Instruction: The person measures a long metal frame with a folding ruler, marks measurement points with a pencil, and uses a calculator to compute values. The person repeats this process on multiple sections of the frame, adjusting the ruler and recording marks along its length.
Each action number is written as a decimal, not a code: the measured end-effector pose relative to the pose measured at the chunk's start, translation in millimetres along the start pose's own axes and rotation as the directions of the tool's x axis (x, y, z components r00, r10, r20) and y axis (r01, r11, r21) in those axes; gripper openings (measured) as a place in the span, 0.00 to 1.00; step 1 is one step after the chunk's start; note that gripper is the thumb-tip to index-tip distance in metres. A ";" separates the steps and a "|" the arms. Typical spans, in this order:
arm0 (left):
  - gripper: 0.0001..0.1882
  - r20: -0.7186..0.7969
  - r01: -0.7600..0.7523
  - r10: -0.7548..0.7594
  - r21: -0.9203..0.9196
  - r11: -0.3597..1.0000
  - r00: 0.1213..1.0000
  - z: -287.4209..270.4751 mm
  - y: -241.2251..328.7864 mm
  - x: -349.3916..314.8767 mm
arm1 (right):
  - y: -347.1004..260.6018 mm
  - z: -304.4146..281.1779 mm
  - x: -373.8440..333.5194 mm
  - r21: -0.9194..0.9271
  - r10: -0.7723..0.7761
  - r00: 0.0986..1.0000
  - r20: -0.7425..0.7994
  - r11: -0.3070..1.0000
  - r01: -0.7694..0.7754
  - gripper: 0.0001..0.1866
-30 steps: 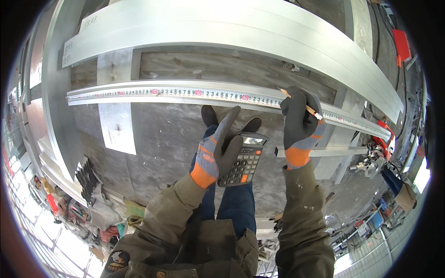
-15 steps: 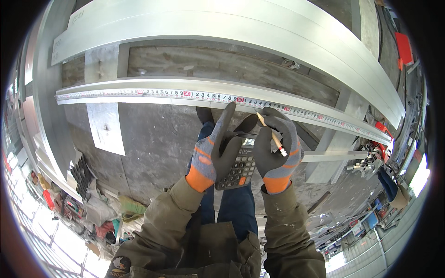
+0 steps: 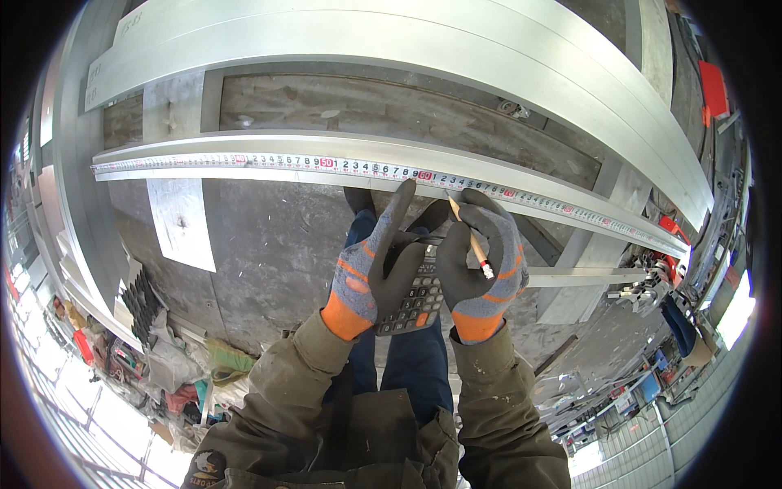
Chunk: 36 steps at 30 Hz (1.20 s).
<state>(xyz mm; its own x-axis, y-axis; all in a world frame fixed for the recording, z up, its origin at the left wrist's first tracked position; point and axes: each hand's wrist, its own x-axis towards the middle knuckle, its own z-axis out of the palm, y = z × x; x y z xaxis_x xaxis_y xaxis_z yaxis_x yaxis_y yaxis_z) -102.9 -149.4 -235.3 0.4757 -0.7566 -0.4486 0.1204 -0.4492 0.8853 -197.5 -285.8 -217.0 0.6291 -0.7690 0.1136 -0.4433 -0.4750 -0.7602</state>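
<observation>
A long white tape measure (image 3: 350, 167) lies stretched along a narrow silver metal bar (image 3: 309, 145), running from the left end to the right. My gloved left hand (image 3: 383, 261) grips a dark calculator (image 3: 421, 300), its keys facing up, while its index finger reaches to the bar's near edge. Close beside it, my gloved right hand (image 3: 485, 261) pinches a wooden pencil (image 3: 472, 236). The pencil's tip is at the bar's near edge, just below the tape; whether it touches the metal I cannot tell. Both gloves are grey and black with orange cuffs.
Wide silver metal profiles (image 3: 391, 33) lie across the far side. A crosswise support (image 3: 181, 220) passes under the bar at left. A clamp-like metal tool (image 3: 639, 289) sits at right, near a red object (image 3: 713, 88). Bags and cloths (image 3: 183, 367) are heaped at lower left.
My right hand and the pencil have shifted slightly left, and the pencil stands a little steeper. The left hand keeps the calculator, moving only slightly. The view has shifted a little.
</observation>
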 end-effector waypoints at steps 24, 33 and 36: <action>0.38 -0.009 0.031 -0.032 -0.109 0.994 0.999 2.8 2.4 -0.5 | 1.8 -2.0 3.1 0.000 -0.018 0.999 0.036 1.000 0.018 0.13; 0.40 -0.042 0.016 -0.017 -0.042 0.999 0.999 4.3 6.4 -0.8 | 4.5 -31.6 -23.2 -0.022 0.093 0.993 0.067 0.995 -0.092 0.11; 0.40 -0.071 -0.004 0.000 -0.049 0.999 0.997 5.1 12.3 0.3 | 1.5 -46.2 -46.5 0.066 0.401 0.915 0.049 0.913 -0.403 0.13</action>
<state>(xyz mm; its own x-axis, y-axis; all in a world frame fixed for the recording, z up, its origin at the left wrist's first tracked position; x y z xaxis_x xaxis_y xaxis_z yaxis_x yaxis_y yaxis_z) -105.7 -157.5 -225.2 0.5366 -0.7210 -0.4384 0.1613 -0.4224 0.8920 -257.0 -270.5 -193.9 0.4290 -0.8730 -0.2319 -0.6158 -0.0948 -0.7822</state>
